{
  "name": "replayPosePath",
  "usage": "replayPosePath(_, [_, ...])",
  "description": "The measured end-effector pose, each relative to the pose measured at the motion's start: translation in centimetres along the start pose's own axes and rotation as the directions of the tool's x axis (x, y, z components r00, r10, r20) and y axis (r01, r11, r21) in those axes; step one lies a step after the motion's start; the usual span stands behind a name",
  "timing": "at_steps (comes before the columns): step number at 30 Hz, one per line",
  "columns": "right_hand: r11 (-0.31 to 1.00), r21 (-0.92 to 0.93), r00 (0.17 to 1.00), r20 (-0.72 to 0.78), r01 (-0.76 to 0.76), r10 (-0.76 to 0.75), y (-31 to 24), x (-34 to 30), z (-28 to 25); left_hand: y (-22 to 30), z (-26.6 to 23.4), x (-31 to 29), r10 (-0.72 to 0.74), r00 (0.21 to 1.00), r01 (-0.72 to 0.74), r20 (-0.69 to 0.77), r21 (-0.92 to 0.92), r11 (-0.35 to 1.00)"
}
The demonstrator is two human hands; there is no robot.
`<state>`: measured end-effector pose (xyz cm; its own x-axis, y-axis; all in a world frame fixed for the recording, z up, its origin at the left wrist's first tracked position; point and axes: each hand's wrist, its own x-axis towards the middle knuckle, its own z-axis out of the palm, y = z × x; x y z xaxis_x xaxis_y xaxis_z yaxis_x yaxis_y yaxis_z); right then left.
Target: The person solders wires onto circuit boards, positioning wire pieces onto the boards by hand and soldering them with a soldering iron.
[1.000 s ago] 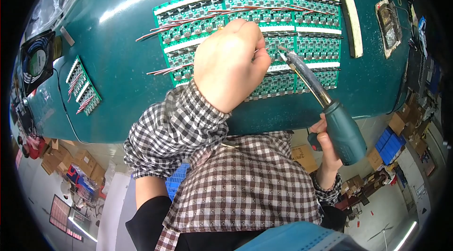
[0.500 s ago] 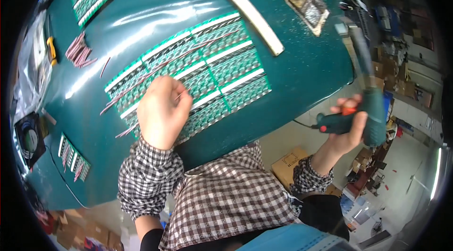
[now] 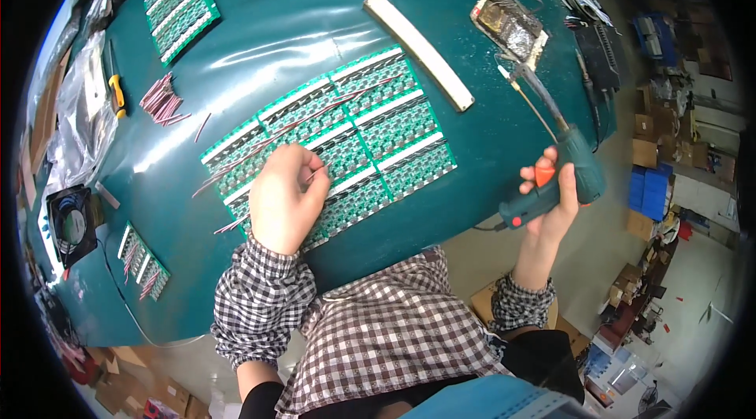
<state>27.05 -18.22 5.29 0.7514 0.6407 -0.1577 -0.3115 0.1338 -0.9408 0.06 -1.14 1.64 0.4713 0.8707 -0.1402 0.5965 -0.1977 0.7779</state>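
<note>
My right hand (image 3: 557, 202) is wrapped round a green soldering gun (image 3: 581, 163) with an orange trigger. Its long tip reaches to the near edge of a worn, crusted tray (image 3: 510, 24) at the far right of the table. Over the panel of green circuit boards (image 3: 398, 116), my left hand (image 3: 285, 197) is closed in a pinch, with a thin reddish wire (image 3: 316, 173) showing at the fingertips. More red and black wires (image 3: 315, 113) lie in a row across the boards. The wire's far end is hidden by my fingers.
A long white bar (image 3: 421, 53) lies behind the panel. To the left are a wire bundle (image 3: 161, 98), a yellow-handled screwdriver (image 3: 117, 96), a small fan (image 3: 72, 218) and a wired board (image 3: 142, 261). Another board panel (image 3: 181, 11) lies at the far left, near plastic bags (image 3: 79, 120).
My right hand has swung the soldering gun inward and away from me, bringing its tip to the crusted tray. My left hand keeps its pinch over the boards. The whole view has shifted slightly.
</note>
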Motion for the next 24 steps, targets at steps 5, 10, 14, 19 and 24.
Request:
replayPosePath(5, [0.95, 0.228, 0.972, 0.154, -0.212, 0.18, 0.9, -1.7, 0.8, 0.9, -0.2, -0.8, 0.053, 0.998, -0.047, -0.037, 0.159, 0.986])
replayPosePath(10, [0.924, 0.26, 0.947, 0.23, -0.281, 0.223, 1.9, -3.7, 2.9, 3.9, -0.4, -1.9, 0.325, 0.907, -0.324, -0.267, 0.052, 0.945])
replayPosePath(14, [0.944, 0.193, 0.934, 0.292, -0.269, 0.207, 2.8, -5.4, 4.8, 4.9, 1.1, -1.6, -0.149, 0.975, 0.21, 0.163, -0.897, 0.39])
replayPosePath(19, [0.956, 0.129, 0.902, 0.384, -0.264, 0.197, 3.6, -6.5, 5.6, 4.3, 1.6, -1.4, -0.21, 0.955, 0.234, 0.208, -0.966, 0.109])
replayPosePath(24, [0.969, -0.023, 0.903, 0.357, -0.246, 0.238, 3.6, -7.1, 6.2, 3.7, 1.8, -1.3, -0.22, 0.948, 0.235, 0.232, -0.972, -0.012])
